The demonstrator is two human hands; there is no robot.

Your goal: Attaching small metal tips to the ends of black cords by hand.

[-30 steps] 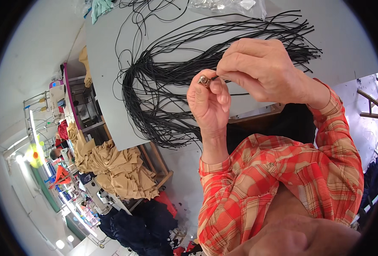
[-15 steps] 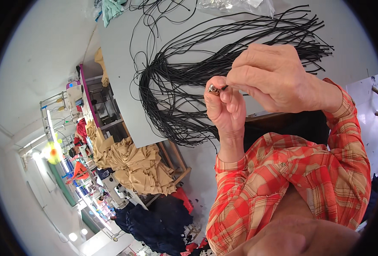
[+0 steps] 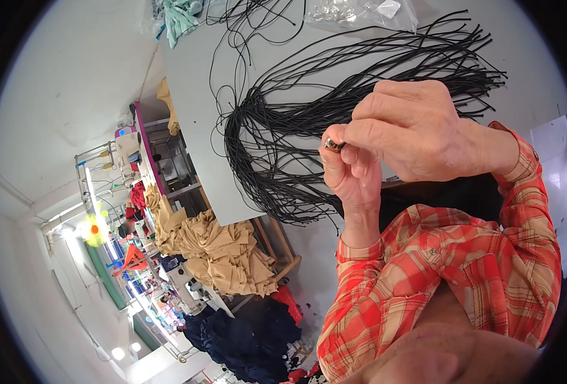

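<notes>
Between the thumb and fingers of my left hand [image 3: 359, 182] is a small shiny metal cord fitting [image 3: 332, 145]. My right hand [image 3: 414, 131] is closed in a pinch right beside it, fingertips against the fitting's near side. A short black cord end shows at the fitting, mostly covered by my fingers. Both hands are raised over the table's near edge. Behind them a large bundle of thin black cords [image 3: 240, 157] lies bent in a loop, with knotted-looking ends fanned out to the right.
The cords lie on a grey table [image 3: 200, 137]. At its far side are a clear plastic bag of small metal parts [image 3: 360, 14] and a pale green cloth [image 3: 181, 22]. Heaps of tan fabric [image 3: 226, 253] and dark navy fabric [image 3: 251, 336] stand to the left, near sewing machines.
My right fingers have come closer to the metal fitting, covering most of the black cord end that showed between the hands. The whole view has shifted slightly.
</notes>
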